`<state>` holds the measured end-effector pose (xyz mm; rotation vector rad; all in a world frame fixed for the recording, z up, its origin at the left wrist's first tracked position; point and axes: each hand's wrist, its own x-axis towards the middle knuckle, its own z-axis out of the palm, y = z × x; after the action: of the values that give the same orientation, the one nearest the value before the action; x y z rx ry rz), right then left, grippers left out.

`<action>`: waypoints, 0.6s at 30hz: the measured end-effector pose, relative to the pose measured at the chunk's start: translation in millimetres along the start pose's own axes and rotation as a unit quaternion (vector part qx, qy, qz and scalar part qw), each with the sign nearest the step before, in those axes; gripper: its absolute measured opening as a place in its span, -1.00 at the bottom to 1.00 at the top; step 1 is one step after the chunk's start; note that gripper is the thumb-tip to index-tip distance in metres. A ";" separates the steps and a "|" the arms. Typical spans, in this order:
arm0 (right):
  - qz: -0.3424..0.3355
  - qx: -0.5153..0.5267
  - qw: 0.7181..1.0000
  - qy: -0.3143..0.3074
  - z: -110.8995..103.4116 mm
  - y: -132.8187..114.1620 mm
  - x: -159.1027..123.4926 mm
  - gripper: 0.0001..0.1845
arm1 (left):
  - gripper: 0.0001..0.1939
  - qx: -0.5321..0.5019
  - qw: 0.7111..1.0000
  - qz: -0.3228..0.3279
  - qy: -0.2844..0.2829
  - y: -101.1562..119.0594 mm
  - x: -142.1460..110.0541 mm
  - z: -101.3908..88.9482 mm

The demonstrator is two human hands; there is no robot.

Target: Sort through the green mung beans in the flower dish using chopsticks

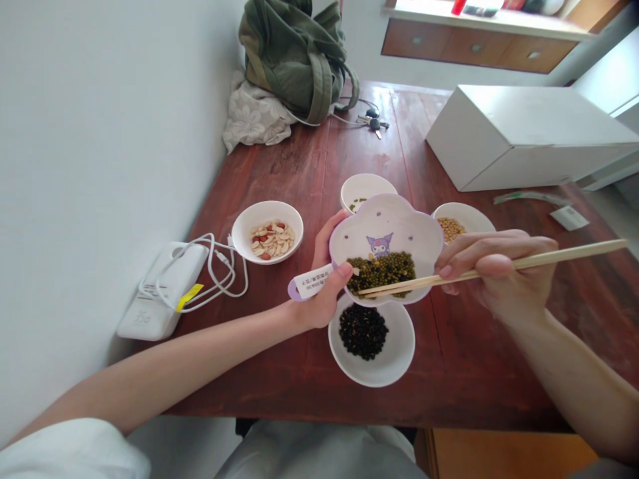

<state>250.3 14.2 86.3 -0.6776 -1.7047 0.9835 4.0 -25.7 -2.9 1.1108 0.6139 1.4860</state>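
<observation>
My left hand is closed on the handle side of a flower-shaped bowl, its thumb over the rim. The bowl is white with a lilac edge, a cartoon figure and a paper label on its handle. Green beans, with a few other bits, lie inside. My right hand grips a pair of wooden chopsticks, their tips among the beans. Below the tilted bowl stands a white bowl of black beans. Behind it is another bowl with a few green beans, partly hidden.
To the left, a white bowl holds peanuts, next to a white power bank and cable. A bowl of yellow beans is partly behind my right hand. Farther back are a green bag, keys and a white box.
</observation>
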 end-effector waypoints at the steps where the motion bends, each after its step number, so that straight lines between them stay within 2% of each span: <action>1: -0.001 -0.005 1.000 0.008 0.1 -0.3 0.4 -0.51 | -0.20 -0.001 1.000 -0.001 0.001 -0.1 0.0 -0.1; 5: -0.015 -0.005 0.999 0.048 2.3 -0.5 1.8 -0.56 | -0.20 0.002 1.000 -0.001 0.003 0.3 0.0 0.7; 11: -0.020 0.006 1.000 -0.001 4.4 2.8 -2.2 -0.58 | -0.21 -0.008 1.000 -0.005 -0.001 3.2 1.1 3.8; 18: -0.012 0.017 1.000 0.001 2.7 4.9 -1.7 -0.55 | -0.21 -0.014 1.000 -0.007 0.001 5.9 1.4 5.7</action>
<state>248.3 14.6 80.8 -0.6342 -1.6866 0.9932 6.5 -26.9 4.9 1.0814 0.5995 1.4802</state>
